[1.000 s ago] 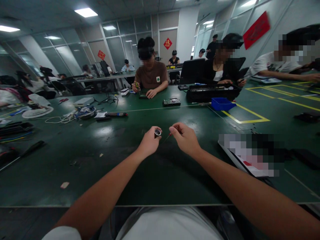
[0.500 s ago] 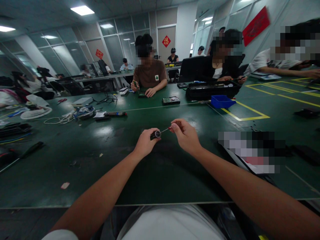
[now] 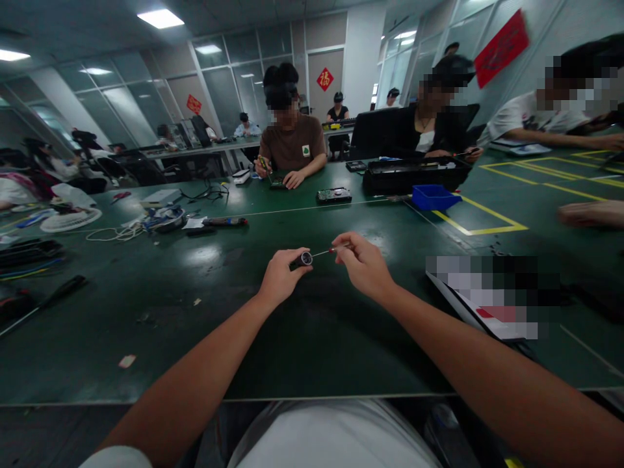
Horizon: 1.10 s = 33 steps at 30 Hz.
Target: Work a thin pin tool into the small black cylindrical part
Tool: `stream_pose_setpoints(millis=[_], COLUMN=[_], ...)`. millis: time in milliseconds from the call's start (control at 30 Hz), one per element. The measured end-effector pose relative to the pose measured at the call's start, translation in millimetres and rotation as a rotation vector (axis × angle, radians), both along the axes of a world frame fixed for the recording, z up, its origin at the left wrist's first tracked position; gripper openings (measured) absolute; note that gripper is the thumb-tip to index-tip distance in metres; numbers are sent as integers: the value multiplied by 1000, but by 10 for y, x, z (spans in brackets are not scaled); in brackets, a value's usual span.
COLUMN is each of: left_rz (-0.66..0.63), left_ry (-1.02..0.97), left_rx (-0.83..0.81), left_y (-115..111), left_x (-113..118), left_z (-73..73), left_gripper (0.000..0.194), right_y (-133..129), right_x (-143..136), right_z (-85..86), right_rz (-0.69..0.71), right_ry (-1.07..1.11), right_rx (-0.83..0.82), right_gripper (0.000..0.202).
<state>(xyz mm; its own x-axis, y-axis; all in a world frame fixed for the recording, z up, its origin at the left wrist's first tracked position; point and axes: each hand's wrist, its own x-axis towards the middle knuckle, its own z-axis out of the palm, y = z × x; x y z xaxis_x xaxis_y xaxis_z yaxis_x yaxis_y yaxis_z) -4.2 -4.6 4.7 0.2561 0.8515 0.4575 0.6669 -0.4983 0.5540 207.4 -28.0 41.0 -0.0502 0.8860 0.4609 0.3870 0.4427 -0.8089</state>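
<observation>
My left hand [image 3: 281, 276] is closed around a small black cylindrical part [image 3: 303, 259], its round, silver-rimmed end turned to the right. Between the thumb and fingers of my right hand [image 3: 363, 263] is a thin screwdriver [image 3: 332, 250] with some red on its handle. Its slim metal shaft points left and its tip reaches the round end of the black part; whether it sits inside cannot be made out. Both hands are held above the green table [image 3: 312, 351].
Papers in a folder [image 3: 468, 296] lie by my right forearm. Farther off are a blue bin [image 3: 435, 197], a hard drive [image 3: 334, 194], a long black housing [image 3: 414, 177] and, leftward, a fan [image 3: 71, 218] and a pen-like tool [image 3: 227, 221]. A person's hand [image 3: 592, 213] shows at the right edge.
The black part in my left hand has shifted slightly left and turned a little. The screwdriver stays in my right hand. A co-worker's hand has come in over the table at the right.
</observation>
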Motion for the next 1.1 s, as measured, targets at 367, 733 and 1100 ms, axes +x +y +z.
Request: stream_pose_setpoints(millis=[367, 733, 1100], left_rz=[-3, 28, 0], left_ry=[24, 34, 18], left_rx=[23, -18, 55], left_y=[-22, -27, -28], left_x=[28, 37, 53], left_z=[19, 40, 54], left_gripper=[39, 40, 40], right_y=[56, 150, 249], right_x=[12, -72, 1], right_z=[-108, -163, -161], right_rz=[-27, -9, -56], right_ry=[7, 363, 616], right_rx=[-2, -114, -221], right_gripper=[23, 19, 24])
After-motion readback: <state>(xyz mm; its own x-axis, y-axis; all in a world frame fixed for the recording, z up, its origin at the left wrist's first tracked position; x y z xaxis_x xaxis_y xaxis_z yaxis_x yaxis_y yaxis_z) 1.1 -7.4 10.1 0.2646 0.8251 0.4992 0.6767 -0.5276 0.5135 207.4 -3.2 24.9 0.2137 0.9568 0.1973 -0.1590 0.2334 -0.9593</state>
